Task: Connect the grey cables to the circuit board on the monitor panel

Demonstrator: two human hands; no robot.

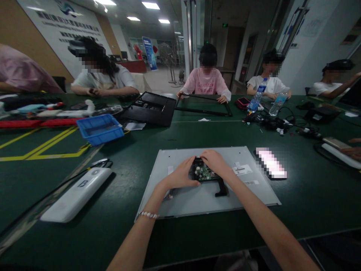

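A green circuit board (205,172) in a black plastic housing is held between my two hands. My left hand (180,176) grips its left side, with the thumb along the lower edge and the fingers at the upper left corner. From the upper right, my right hand (216,162) closes its fingers on the top edge. A black bracket-like arm (222,188) sticks out below the board on the right. Beneath all this lies a flat silver-grey panel (194,205), with paper labels on its right part. The fingertips' exact contact is partly hidden.
Left of the panel lies a white power bank (77,195) with a cable; a lit phone (270,163) lies right. Farther off are a blue tray (100,130), a black laptop shell (152,109), bottles (258,96) and cables. Across the table a person holds a black frame (204,111).
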